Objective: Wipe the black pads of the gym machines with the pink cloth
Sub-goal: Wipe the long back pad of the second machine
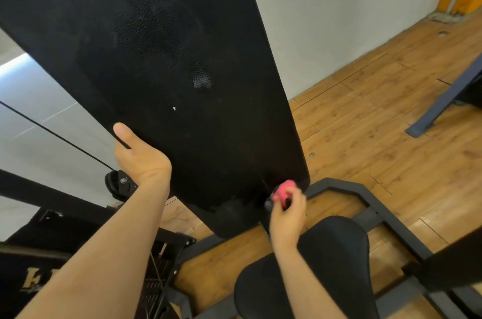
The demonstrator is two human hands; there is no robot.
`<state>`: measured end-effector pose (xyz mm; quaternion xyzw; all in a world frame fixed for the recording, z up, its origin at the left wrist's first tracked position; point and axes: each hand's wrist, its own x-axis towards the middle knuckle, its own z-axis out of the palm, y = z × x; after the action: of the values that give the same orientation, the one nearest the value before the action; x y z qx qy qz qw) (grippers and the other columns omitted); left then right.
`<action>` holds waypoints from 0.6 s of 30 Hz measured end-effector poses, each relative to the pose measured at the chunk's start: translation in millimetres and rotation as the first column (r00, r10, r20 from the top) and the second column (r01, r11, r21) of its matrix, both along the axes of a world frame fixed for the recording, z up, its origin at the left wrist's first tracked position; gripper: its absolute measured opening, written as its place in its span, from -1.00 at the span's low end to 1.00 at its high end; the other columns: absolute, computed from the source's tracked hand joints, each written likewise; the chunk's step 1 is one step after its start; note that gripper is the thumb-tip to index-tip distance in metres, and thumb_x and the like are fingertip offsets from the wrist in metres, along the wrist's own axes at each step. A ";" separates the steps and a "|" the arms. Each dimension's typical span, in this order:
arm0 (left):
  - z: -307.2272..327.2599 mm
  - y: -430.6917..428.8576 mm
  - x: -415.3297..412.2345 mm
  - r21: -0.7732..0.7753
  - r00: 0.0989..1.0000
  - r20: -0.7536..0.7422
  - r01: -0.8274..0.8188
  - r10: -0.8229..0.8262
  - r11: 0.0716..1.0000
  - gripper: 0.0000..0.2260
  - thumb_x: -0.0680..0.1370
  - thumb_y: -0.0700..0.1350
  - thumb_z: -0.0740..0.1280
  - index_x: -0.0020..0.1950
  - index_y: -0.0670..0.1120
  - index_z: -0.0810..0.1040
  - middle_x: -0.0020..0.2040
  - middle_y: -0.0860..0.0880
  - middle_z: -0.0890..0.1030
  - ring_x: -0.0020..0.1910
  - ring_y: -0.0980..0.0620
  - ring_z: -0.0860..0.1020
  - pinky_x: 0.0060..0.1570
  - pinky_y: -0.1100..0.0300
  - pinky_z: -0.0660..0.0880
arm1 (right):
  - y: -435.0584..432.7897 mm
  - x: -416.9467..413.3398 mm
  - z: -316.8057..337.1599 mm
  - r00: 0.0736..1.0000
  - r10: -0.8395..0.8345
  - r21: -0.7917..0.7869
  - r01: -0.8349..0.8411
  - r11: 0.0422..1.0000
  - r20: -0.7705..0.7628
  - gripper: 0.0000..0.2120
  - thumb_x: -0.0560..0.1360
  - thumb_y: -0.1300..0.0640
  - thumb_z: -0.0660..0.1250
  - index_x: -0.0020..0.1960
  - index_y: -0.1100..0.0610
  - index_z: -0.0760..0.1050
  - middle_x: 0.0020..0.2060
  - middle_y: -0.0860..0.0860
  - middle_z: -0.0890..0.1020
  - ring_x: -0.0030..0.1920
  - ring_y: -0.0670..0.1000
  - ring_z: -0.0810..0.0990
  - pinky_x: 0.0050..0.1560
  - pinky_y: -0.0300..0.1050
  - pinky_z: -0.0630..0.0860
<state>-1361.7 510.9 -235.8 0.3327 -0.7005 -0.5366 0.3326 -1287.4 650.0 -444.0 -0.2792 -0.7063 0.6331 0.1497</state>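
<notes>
The pink cloth [284, 191] sits low on the back pad [169, 58].
There the right hand [287, 218] clenches the bunched cloth at the pad's 5 o'clock corner; the left hand [142, 159] clamps its 8 o'clock edge, thumb across the front.

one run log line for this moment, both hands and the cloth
left hand: grips back pad edge | right hand: holds pink cloth at pad's bottom corner
</notes>
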 end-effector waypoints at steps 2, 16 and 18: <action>1.9 3.4 1.5 -0.013 1.000 -0.014 0.008 -0.008 1.000 -0.69 0.66 0.18 -0.07 0.09 0.05 0.38 -0.16 0.22 0.41 -0.13 0.29 0.40 0.14 0.26 0.26 | -13.2 15.0 -7.9 0.995 0.104 -0.045 -0.103 0.994 0.003 -0.80 0.49 0.31 0.37 0.01 0.06 0.47 -0.05 -0.04 0.51 -0.02 -0.04 0.56 -0.02 -0.21 0.51; 4.8 8.2 2.4 0.023 1.000 -0.005 -0.020 0.020 1.000 -0.68 0.66 0.19 -0.06 0.06 0.02 0.36 -0.19 0.20 0.37 -0.21 0.27 0.37 0.08 0.28 0.22 | 45.5 -13.1 -9.4 0.998 -0.037 0.046 0.035 0.998 0.041 -0.90 0.53 0.25 0.33 0.04 0.14 0.51 -0.03 0.03 0.54 -0.05 -0.07 0.50 -0.10 -0.36 0.35; 4.9 8.0 2.2 0.014 1.000 -0.003 -0.013 0.014 1.000 -0.69 0.66 0.19 -0.06 -0.04 0.05 0.35 -0.19 0.19 0.38 -0.21 0.27 0.37 0.05 0.28 0.22 | 16.5 6.9 -21.6 0.997 0.057 0.033 -0.059 0.998 0.058 -0.90 0.50 0.26 0.36 -0.02 0.11 0.52 -0.08 0.02 0.57 -0.09 -0.10 0.53 -0.12 -0.39 0.41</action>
<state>-1359.5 518.9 -230.9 0.3390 -0.6942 -0.5395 0.3349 -1280.6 666.5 -465.6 -0.2738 -0.7292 0.6164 0.1157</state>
